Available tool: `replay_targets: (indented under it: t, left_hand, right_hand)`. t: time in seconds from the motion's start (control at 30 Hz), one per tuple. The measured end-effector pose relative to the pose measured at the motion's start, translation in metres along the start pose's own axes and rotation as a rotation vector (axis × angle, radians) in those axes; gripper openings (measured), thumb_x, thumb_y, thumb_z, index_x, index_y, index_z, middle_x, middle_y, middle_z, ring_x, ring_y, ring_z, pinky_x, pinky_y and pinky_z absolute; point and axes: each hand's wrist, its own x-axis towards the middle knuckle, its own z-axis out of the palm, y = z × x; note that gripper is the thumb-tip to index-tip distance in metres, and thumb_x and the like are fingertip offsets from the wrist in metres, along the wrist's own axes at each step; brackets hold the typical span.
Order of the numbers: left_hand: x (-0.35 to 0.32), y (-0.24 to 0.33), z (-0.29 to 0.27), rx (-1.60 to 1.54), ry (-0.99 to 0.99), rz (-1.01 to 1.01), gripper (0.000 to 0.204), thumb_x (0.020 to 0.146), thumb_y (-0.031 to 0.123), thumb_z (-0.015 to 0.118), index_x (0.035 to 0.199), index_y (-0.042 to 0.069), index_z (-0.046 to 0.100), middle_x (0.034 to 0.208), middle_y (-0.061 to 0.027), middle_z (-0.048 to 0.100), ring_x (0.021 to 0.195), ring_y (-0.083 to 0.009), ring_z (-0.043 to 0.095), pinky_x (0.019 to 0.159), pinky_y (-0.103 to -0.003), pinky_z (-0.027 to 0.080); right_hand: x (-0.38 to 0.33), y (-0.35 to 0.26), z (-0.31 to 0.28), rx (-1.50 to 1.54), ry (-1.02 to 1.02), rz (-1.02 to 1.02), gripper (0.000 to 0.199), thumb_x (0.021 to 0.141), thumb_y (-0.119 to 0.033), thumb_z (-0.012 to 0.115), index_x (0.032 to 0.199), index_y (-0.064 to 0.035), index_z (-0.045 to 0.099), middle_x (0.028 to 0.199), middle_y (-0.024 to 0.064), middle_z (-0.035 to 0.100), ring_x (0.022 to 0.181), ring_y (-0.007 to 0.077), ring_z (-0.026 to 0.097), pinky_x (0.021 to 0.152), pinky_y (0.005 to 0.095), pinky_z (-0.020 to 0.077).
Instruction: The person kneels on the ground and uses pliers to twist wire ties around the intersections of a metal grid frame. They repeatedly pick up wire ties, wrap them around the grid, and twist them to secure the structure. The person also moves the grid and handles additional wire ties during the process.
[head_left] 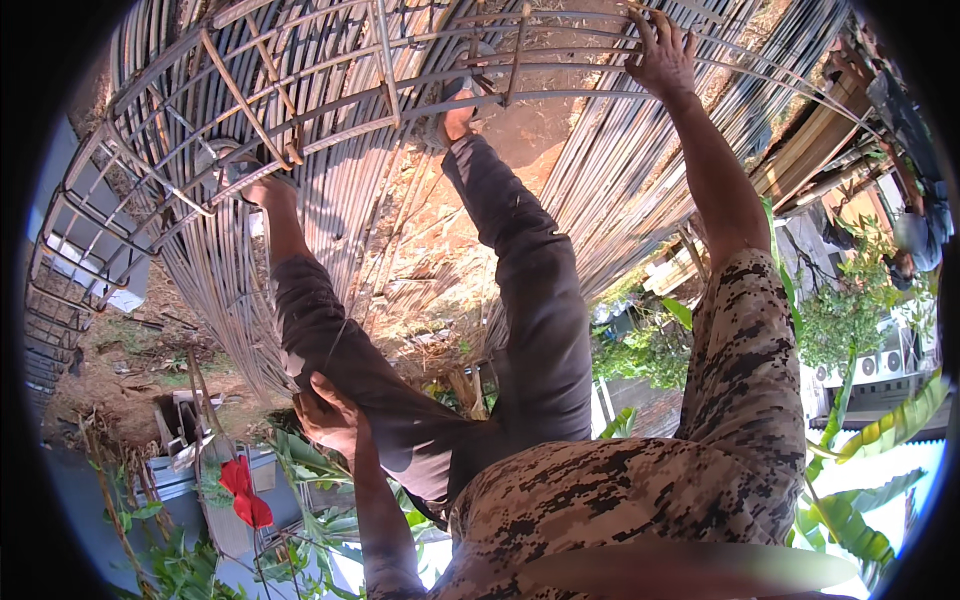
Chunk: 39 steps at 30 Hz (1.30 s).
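Note:
A long cage of steel reinforcing bars (345, 133), tied with square stirrups, curves across the top of the head view and down its left side. My right hand (664, 62) reaches far out to the long bars at the cage's right part. Its fingers are spread and touch the bars; what the fingertips press on is hard to make out. Low beside my left thigh is my left hand (332, 418), its fingers apart and nothing seen in it. Both my feet stand among loose steel rods (340, 215), under the near side of the cage.
More rods (640, 165) lie in a bundle on the right, with bare soil (525, 135) between the bundles. Timber boards (818, 130) are stacked beyond. Another person (915, 235) is at the far right edge. A red object (245, 492) and plants stand at lower left.

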Motion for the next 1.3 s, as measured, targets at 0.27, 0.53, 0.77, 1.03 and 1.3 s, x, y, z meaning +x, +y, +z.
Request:
replay_targets:
  t: [0.27,0.53,0.77,1.03,1.3]
  left_hand:
    - [0.005,-0.008,-0.007,-0.018,0.035,0.027,0.044,0.100,0.031,0.053,0.074,-0.004,0.054,0.069,-0.0238,0.051,0.063,-0.0433,0.050,0.059,-0.051,0.041]
    - [0.016,-0.008,-0.011,-0.042,0.084,0.018,0.047,0.099,0.032,0.055,0.068,-0.003,0.048,0.067,-0.0209,0.048,0.060,-0.0412,0.048,0.055,-0.050,0.036]
    - [0.019,-0.023,-0.014,-0.051,0.040,0.024,0.047,0.099,0.033,0.055,0.069,-0.003,0.049,0.069,-0.0213,0.049,0.061,-0.0418,0.049,0.056,-0.050,0.036]
    - [0.019,-0.036,-0.023,-0.210,0.059,-0.033,0.037,0.092,0.031,0.065,0.071,0.002,0.057,0.078,-0.0165,0.059,0.067,-0.0379,0.060,0.059,-0.048,0.048]
    - [0.054,-0.113,-0.060,-0.423,0.013,-0.015,0.040,0.087,0.042,0.067,0.071,0.005,0.064,0.081,-0.0124,0.065,0.071,-0.0339,0.065,0.063,-0.043,0.053]
  right_hand:
    - [0.035,0.028,-0.016,0.251,-0.093,0.062,0.031,0.091,-0.036,0.061,0.112,-0.0133,0.060,0.095,0.0104,0.070,0.091,0.0278,0.068,0.093,0.0425,0.0488]
    - [0.040,-0.041,-0.041,0.259,-0.227,0.105,0.025,0.097,-0.038,0.054,0.100,-0.0153,0.065,0.087,0.0128,0.071,0.082,0.0269,0.069,0.091,0.0478,0.0432]
    - [0.022,-0.067,-0.096,0.694,0.224,-0.231,0.047,0.093,-0.027,0.064,0.132,-0.0056,0.050,0.111,0.0179,0.067,0.102,0.0338,0.064,0.094,0.0456,0.0468]
    - [-0.116,-0.151,-0.213,0.866,0.039,0.178,0.020,0.095,-0.013,0.059,0.108,0.0030,0.062,0.102,0.0181,0.067,0.096,0.0362,0.063,0.084,0.0436,0.0505]
    - [-0.179,-0.408,-0.385,1.480,-0.418,-0.228,0.027,0.092,-0.015,0.066,0.112,0.0033,0.062,0.099,0.0162,0.066,0.091,0.0270,0.066,0.082,0.0354,0.0514]
